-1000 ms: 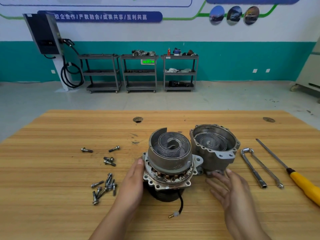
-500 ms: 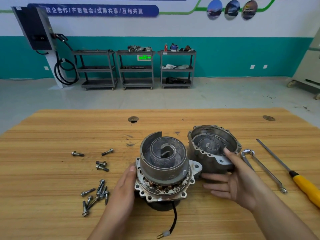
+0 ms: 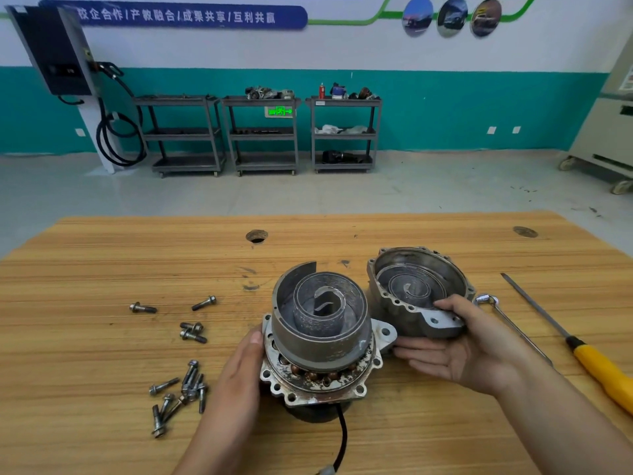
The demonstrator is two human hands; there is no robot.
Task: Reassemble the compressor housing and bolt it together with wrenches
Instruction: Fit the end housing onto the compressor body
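My left hand [image 3: 236, 368] presses flat, fingers together, against the compressor body's [image 3: 318, 323] pitted round flange at the centre of the wooden table [image 3: 102, 269]. My right hand [image 3: 472, 351] pinches the cast grey housing cover [image 3: 397, 310], which is tilted just to the right.

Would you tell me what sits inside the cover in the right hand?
A dark spiral scroll fills the cover; the right hand covers its near edge.

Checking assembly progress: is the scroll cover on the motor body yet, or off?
Off. The cover, gripped by the right hand, is beside the body, open side up.
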